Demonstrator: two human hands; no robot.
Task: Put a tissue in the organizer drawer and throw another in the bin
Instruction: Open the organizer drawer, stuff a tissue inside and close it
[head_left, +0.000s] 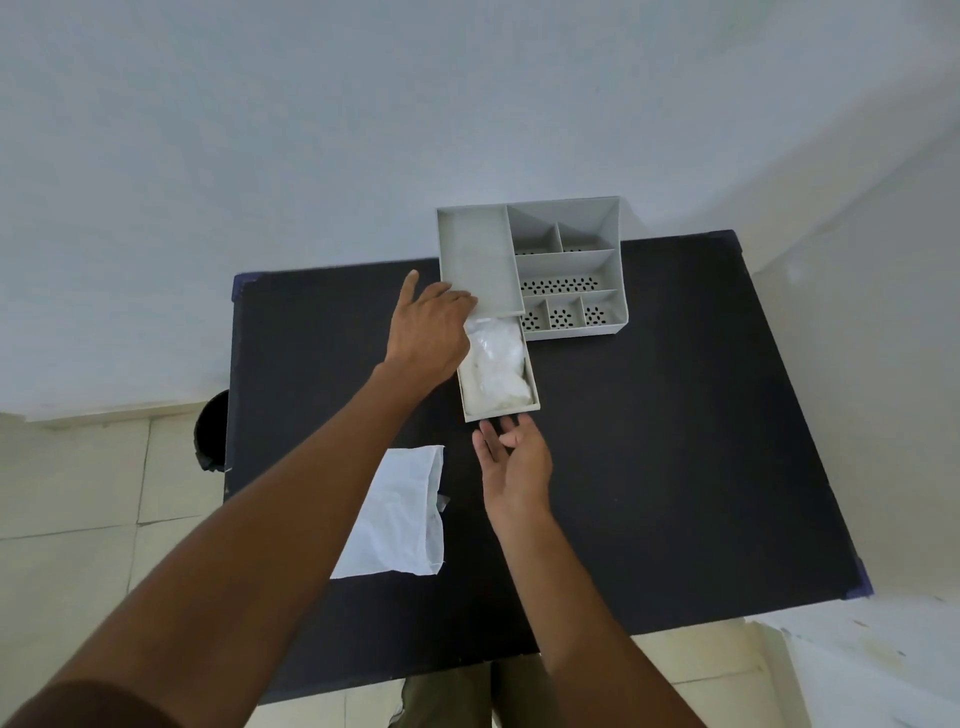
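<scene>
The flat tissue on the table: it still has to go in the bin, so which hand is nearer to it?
Right. The right hand hovers just right of the flat tissue, at the open drawer front. The left hand is farther away, beside the organizer.

a plain indoor room, likely a home or a small office corner: a dark rectangular table (675, 441) stands pushed against a bare pale painted wall (260, 130), on a floor of large cream tiles (78, 493). a grey plastic desk organizer with small compartments (571, 270) sits on it, and a black round bin (212, 431) stands beside the table.
</scene>
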